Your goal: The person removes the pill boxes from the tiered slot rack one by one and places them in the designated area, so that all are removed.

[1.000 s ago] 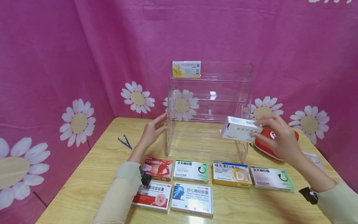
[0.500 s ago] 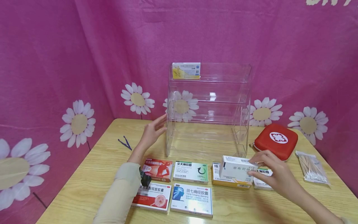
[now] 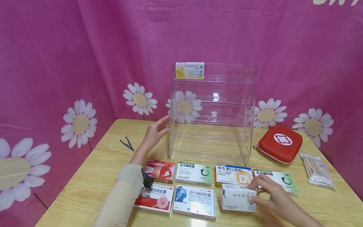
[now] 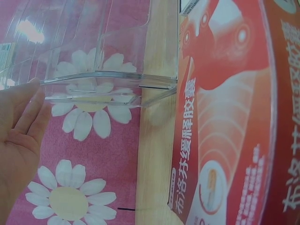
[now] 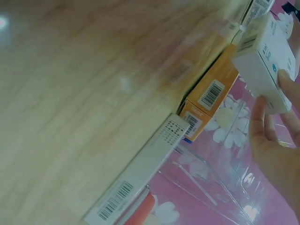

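Note:
My right hand (image 3: 272, 197) pinches a small white medicine box (image 3: 237, 198) between thumb and fingers, in front of the yellow-and-blue vitamin D box (image 3: 231, 174). Whether the white box touches the table, I cannot tell. In the right wrist view the same white medicine box (image 5: 262, 58) shows near the orange side of the vitamin D box (image 5: 211, 93). My left hand (image 3: 153, 135) has its extended fingers against the left side of a clear tiered display rack (image 3: 211, 138). On the rack's top tier, at the left, stands a yellow-and-white medicine box (image 3: 189, 70).
Flat medicine boxes lie before the rack: red ibuprofen (image 3: 160, 171), two green-and-white ones (image 3: 194, 173), a red-and-white one (image 3: 155, 199) and a blue-and-white one (image 3: 194, 201). A red zip case (image 3: 280, 145) and bagged cotton swabs (image 3: 316, 170) lie right, blue tweezers (image 3: 127, 143) left.
My right hand has brought the white box from the rack's right side down and towards me, past the vitamin D box. My left hand has stayed at the rack.

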The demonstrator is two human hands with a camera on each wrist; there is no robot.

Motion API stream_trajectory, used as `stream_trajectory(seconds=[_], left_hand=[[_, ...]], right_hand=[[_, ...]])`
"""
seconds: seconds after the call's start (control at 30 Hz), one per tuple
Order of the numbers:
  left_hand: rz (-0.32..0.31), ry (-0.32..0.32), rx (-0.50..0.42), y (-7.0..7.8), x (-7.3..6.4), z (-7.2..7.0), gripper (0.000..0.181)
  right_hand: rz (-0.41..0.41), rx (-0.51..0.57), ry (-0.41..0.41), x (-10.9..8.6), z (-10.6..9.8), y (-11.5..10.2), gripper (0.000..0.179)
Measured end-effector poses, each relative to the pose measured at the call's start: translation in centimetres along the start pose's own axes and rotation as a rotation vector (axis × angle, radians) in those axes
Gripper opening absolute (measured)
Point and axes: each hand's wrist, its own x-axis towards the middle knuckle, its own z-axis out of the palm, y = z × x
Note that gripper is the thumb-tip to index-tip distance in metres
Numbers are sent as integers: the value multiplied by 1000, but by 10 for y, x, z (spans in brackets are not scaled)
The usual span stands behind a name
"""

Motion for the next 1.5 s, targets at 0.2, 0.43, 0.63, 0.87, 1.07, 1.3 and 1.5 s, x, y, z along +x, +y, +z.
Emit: stream_trajectory(seconds=[0.2,0.43,0.63,0.87,1.07,1.3,1.5], left_hand=[[-2,-3,-12,2,1,-1,58],[-5,6,-8,3,3,-3,57],[13,9,-8,5,3,-4,56],[17,11,-14,5,3,-3,57],[4,8,-5,5,2,-2,57],[6,4,-14,8,0,-2,57],[-10,-6,18,3,-2,-1,57]], right_hand=[[138,97,-182,-5,-4,3,30],[266,121,-290,-2,-5,3,25],[326,132,-380,-1,-5,7,29],[246,81,-373,-5,-1,12,28],[146,60,-312,-8,3,15,25],[278,68,-354,-4,-4,7,25],[188,-8,-171,10,-12,3,18]])
